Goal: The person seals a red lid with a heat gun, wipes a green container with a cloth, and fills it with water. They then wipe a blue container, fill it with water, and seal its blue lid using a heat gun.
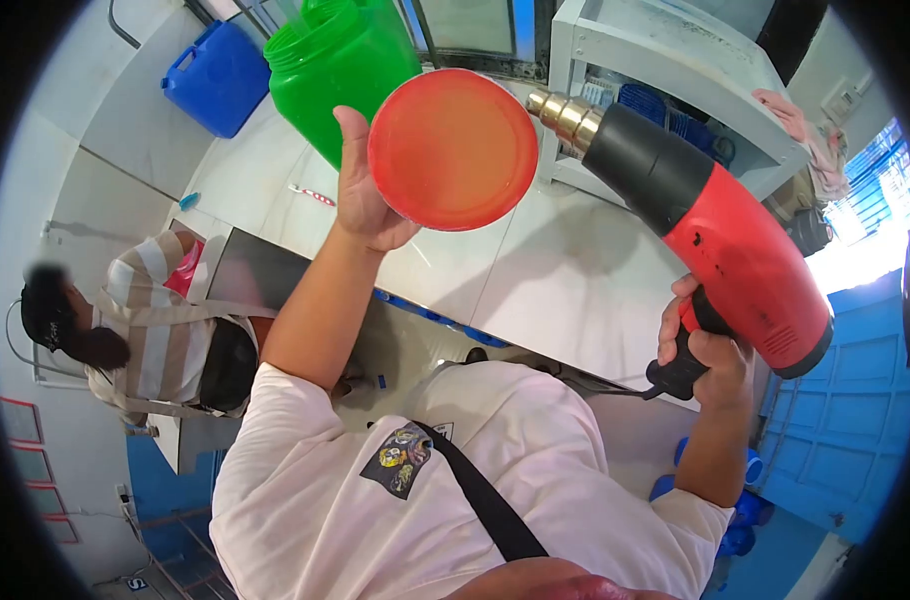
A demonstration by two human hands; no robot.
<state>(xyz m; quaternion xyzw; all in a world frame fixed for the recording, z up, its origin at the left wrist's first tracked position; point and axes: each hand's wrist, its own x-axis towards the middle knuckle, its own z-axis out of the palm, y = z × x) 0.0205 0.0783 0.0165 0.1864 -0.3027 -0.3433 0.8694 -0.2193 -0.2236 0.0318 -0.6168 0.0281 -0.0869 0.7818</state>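
My left hand [360, 205] holds up a round red lid [453, 150] with a raised rim and an orange-toned middle. The thumb stands free along the lid's left side, and the other fingers are mostly hidden behind it. A red and black heat gun [720, 225] is gripped by its handle in my right hand [717, 365]. Its metal nozzle [567, 118] points at the lid's upper right edge, apart from it by a small gap in this view. Just behind the lid stands a green plastic jug [320, 85].
A white tiled counter [565, 290] runs beneath my hands. On it are a blue jerrycan [218, 80], a red-and-white toothbrush-like stick [312, 195] and a white shelf unit [665, 50]. A person in a striped shirt [165, 340] is at the left. A cord hangs below the heat gun.
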